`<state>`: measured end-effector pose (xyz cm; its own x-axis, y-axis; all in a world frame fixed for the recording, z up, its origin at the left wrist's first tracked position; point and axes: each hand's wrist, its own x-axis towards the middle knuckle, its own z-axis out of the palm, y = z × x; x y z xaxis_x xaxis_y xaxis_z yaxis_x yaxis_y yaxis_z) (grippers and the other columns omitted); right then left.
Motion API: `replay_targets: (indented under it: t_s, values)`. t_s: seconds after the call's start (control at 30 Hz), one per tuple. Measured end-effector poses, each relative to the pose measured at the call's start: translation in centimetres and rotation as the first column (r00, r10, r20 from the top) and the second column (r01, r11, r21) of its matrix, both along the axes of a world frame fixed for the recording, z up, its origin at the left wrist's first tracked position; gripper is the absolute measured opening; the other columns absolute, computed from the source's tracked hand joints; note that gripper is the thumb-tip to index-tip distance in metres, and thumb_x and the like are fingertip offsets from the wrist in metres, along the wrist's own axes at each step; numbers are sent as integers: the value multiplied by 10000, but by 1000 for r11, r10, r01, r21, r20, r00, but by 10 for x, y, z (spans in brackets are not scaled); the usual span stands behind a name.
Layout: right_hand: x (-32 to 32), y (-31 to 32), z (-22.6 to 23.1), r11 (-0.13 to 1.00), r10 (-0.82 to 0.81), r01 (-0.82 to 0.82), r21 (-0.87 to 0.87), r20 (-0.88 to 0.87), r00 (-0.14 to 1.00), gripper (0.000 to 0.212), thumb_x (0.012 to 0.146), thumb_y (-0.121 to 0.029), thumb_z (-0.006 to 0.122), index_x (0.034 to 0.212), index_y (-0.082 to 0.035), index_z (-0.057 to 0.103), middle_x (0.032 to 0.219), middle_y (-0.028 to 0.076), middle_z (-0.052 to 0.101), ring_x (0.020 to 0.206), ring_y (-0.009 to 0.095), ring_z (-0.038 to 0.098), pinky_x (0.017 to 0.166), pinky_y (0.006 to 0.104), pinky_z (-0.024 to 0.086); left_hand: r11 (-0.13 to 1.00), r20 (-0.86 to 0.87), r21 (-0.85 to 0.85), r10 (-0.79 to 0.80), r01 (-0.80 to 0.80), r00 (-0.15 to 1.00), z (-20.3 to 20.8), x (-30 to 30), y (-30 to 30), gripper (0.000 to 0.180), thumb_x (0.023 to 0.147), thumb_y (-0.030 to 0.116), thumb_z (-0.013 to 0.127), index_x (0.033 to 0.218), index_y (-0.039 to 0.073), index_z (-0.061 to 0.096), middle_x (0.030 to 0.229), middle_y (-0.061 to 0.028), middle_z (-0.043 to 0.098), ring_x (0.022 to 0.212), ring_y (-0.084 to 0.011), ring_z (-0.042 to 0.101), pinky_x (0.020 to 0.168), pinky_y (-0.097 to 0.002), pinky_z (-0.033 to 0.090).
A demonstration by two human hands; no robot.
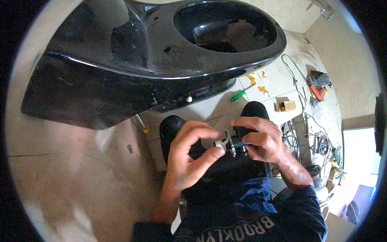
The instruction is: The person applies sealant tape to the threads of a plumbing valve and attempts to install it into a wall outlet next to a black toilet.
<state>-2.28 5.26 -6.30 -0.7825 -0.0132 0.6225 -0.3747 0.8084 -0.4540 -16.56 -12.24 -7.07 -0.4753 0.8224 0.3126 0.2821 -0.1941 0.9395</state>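
My right hand [264,139] grips a small angle valve [240,144], dark and shiny, with a round metal flange [230,143] facing left. White thread tape [219,144] appears to cover its threaded end. There my left hand [189,155] curls its thumb and forefinger around the end. The thumb touches the white part, while the forefinger tip is slightly blurred above it. Both hands are over my lap, between my knees. Beyond them stands a glossy black toilet [161,66], its bowl at the upper right. The valve's far side is hidden by my right fingers.
A green-handled screwdriver [238,96] lies by the toilet base, near torn orange scraps [263,90] and a small cardboard box [287,105]. Farther right are an orange and grey power tool [318,85] and tangled cables [296,135]. A yellow-tipped tool [144,128] lies left of my knee.
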Motion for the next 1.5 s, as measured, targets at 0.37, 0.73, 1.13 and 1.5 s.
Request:
replay_targets:
  t_s: [0.37, 0.73, 1.13, 1.5]
  values:
    - [33, 16, -18, 996, 80, -85, 35, 114, 990, 372, 637, 23, 651, 958, -81, 493, 1087, 213, 611, 807, 302, 664, 591, 372, 547, 949, 227, -287, -66, 131, 972, 6, 29, 17, 119, 771, 65, 726, 746, 15, 622, 797, -62, 603, 780, -154, 591, 720, -282, 453]
    - [55, 17, -32, 993, 63, -60, -102, 32, 997, 396, 637, 41, 653, 984, -64, 495, 1131, 198, 584, 868, 346, 645, 673, 394, 552, 975, -64, -217, 34, -48, 997, 19, 51, 8, 231, 760, 104, 759, 945, 4, 665, 916, -96, 591, 857, -198, 583, 792, -287, 445]
    - [65, 15, -30, 993, 113, -112, -18, 54, 992, 348, 623, -14, 672, 937, -62, 528, 1125, 183, 592, 803, 302, 641, 615, 377, 543, 916, 425, -299, -122, 267, 897, -10, 60, 17, 99, 841, 73, 673, 843, -20, 639, 809, -37, 629, 796, -125, 617, 728, -283, 482]
    - [78, 8, -36, 985, 147, -135, -108, 107, 983, 409, 595, 40, 677, 955, -74, 519, 1113, 210, 612, 856, 345, 656, 647, 401, 559, 867, 891, -112, -129, 486, 435, -37, 63, 8, 223, 934, 291, 571, 950, 86, 659, 906, -3, 657, 854, -88, 593, 800, -252, 430]
